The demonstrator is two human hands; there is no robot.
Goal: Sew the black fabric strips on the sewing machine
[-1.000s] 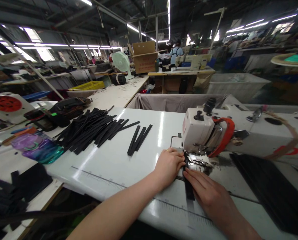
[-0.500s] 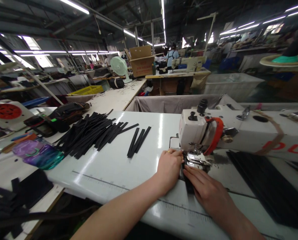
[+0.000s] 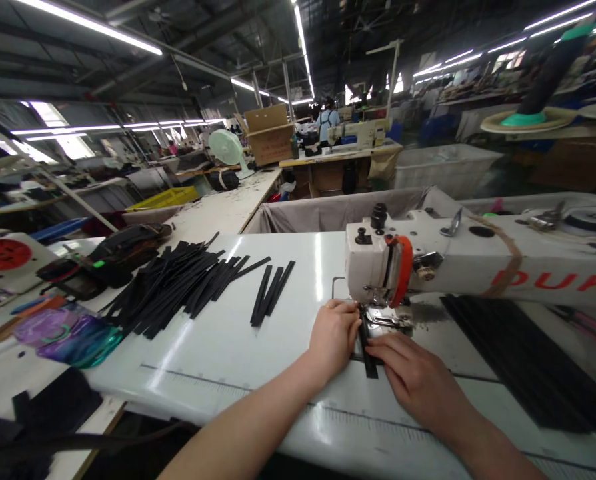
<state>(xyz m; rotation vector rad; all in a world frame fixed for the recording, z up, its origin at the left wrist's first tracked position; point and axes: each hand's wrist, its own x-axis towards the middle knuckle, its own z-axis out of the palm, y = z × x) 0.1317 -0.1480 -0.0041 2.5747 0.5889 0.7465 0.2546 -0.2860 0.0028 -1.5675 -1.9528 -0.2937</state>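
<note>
A narrow black fabric strip [image 3: 370, 359] lies lengthwise under the head of a white sewing machine [image 3: 373, 267], its near end free on the pale table. My left hand [image 3: 334, 339] is closed at the strip's left side, close to the presser foot, with its fingers curled onto the strip. From the right, my right hand [image 3: 412, 368] holds the strip's edge with its fingertips, below the metal plate [image 3: 385, 319]. The needle point is hidden behind the machine head and my fingers.
Three short black strips [image 3: 273, 293] lie left of my hands, beside a large heap of black strips [image 3: 178, 283]. Long black pieces [image 3: 518, 360] rest right under the machine arm. A purple-teal pouch [image 3: 68, 333] sits at the table's left edge. A person [image 3: 328, 120] stands farther back.
The view has shifted, so most things appear farther left. More of the strip shows between my hands, and its near end lies a little farther forward. Both hands stay on it.
</note>
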